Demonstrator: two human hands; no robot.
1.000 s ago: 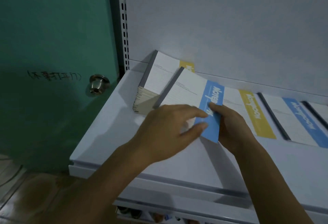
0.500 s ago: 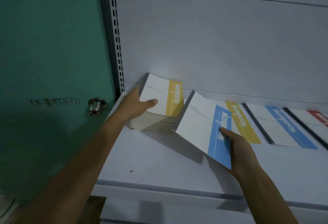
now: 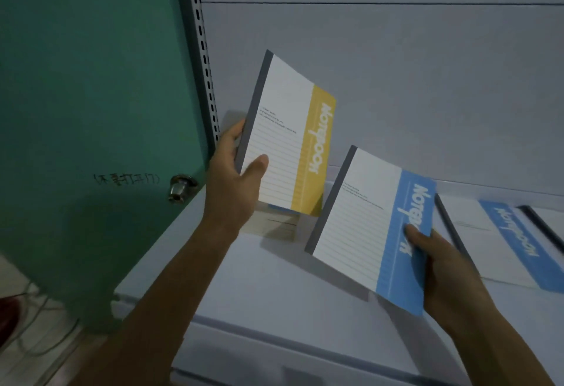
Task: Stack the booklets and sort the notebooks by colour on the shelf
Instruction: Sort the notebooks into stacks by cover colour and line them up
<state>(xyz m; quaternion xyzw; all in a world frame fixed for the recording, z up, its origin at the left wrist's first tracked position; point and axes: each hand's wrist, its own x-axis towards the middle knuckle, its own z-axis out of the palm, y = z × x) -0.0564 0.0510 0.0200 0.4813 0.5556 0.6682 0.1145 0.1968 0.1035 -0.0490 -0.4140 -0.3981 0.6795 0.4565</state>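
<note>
From the head camera we look down on a white shelf point(image 3: 274, 278), with both bare arms reaching in over its front edge.

The left hand point(image 3: 235, 184) grips a yellow notebook point(image 3: 290, 141) by its grey spine. The thumb is laid across the lined front cover and the fingers are curled round behind. This notebook is raised above the left end of the shelf, tilted, with its yellow stripe turned to the right. Directly below it a stack point(image 3: 274, 226) of notebooks sits on the shelf, partly in shadow.

The right hand point(image 3: 442, 266) pinches a blue notebook point(image 3: 366, 226) at its lower right corner, thumb pressed on the blue stripe and fingers hidden underneath. It is lifted above the middle of the shelf, slanted, just beside the yellow one.

On the right part of the shelf a flat notebook point(image 3: 512, 242) with a blue stripe lies face up.

Left of the shelf stands a green door point(image 3: 91, 80) with a metal knob point(image 3: 181, 187), and a slotted post point(image 3: 201, 49) rises at the shelf's left end.
</note>
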